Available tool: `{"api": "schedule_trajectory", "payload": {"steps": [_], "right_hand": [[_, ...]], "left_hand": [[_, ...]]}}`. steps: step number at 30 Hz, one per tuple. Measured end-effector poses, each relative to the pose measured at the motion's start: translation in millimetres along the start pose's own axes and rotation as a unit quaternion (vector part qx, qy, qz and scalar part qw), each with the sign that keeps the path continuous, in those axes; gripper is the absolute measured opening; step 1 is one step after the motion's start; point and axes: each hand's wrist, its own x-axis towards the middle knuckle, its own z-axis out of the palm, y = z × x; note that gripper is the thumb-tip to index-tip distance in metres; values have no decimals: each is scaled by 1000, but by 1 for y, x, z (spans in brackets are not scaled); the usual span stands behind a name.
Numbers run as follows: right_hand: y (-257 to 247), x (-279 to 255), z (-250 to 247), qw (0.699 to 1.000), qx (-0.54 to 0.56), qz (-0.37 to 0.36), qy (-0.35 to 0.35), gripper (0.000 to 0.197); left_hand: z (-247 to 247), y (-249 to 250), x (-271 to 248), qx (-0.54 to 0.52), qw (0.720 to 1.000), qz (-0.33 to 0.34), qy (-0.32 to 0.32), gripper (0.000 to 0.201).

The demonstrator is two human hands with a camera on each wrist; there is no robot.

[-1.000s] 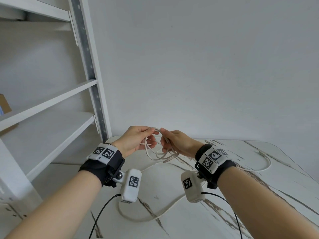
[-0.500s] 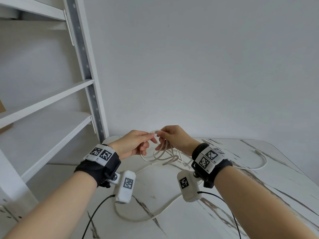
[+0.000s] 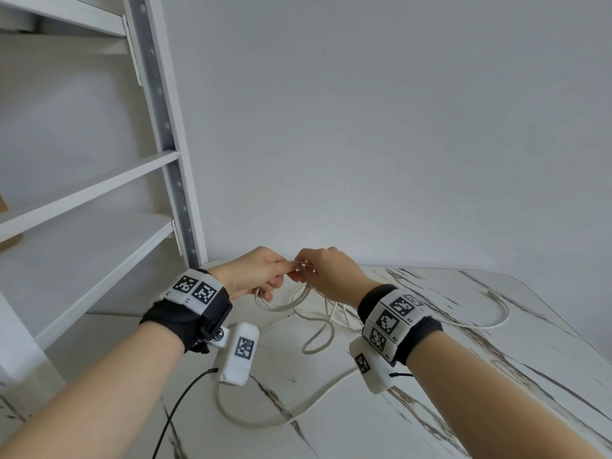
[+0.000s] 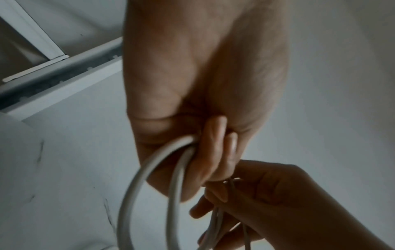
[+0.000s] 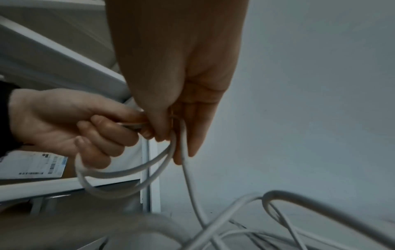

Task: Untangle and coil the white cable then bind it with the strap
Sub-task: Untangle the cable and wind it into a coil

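The white cable [image 3: 291, 304] hangs in a few small loops between both hands, held up over the marble table [image 3: 463, 342]. My left hand [image 3: 255, 276] grips the loops [image 4: 149, 186] with its fingers curled round them. Right beside it, my right hand [image 3: 326, 273] pinches the strands [image 5: 181, 152] where they leave the coil. The rest of the cable trails down and lies in wide curves on the table [image 3: 281, 422]. No strap shows in any view.
A white shelf unit [image 3: 99, 193] with a metal upright [image 3: 165, 144] stands at the left, close to my left hand. A plain wall rises behind the table. Black cords run from the wrist cameras [image 3: 238, 351]. A labelled cardboard box [image 5: 32, 165] sits on a shelf.
Both hands have drawn closer together and stayed on the coil. The hanging loops have swung lower and more slack cable now lies under the hands.
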Motion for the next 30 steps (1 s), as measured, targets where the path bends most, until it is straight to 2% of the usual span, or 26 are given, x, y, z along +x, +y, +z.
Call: {"api": "schedule_trajectory", "payload": {"steps": [3,8,12,16,19,21,23,25,27,30], "right_hand": [[0,4,1,996,-91,-21,13,23],[0,3,-2,996,-87,7,-9,30],[0,1,-1,989,-147,8,-28,33],[2,-2,-2,983,-182,-30,5,33],[4,-2,-2,993,-116,-24,22,31],[6,-1,1,1000,-1,13,11,28],[9,-2,4,988,144,56,-7,26],[12,-4,7,963,252,92,-17,28],[12,-8,8,951,287,111,-10,33],[15,-12,9,955,273,116,19,33]], "left_hand": [[1,2,-1,-9,1000,9,17,31],[0,2,-3,-36,999,13,13,31],[3,4,-2,-37,999,9,25,30],[2,5,-3,-90,996,-2,-16,28],[3,6,-7,-154,985,-5,-70,27],[4,6,-8,-189,978,9,-88,28],[5,7,-8,-233,968,21,-88,29],[5,7,-8,-271,959,26,-77,31],[5,8,-8,-302,951,33,-57,31],[3,11,-6,-380,923,54,-18,32]]}}
